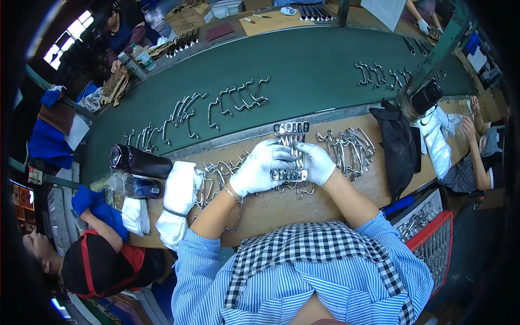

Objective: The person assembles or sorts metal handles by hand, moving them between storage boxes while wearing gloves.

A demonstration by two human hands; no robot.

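My left hand (264,167) and my right hand (316,162), both in white gloves, are closed around a row of shiny wrenches (291,128). The wrenches lie side by side, with their dark-centred ring ends showing beyond my fingers at the far and near sides. My left fingers reach across the shafts, and my right thumb and fingers press from the other side. Under and left of my left hand lies a pile of curved metal wrenches (216,174). More curved wrenches (346,149) lie beside my right hand on the wooden table (265,214).
Curved wrenches (238,97) lie in groups on the green belt (303,65) beyond the table. A dark bottle (138,161) and white bundle (180,195) stand left; a black bag (394,151) lies right. A red-edged crate (433,246) holds metal parts. Other people work around the belt.
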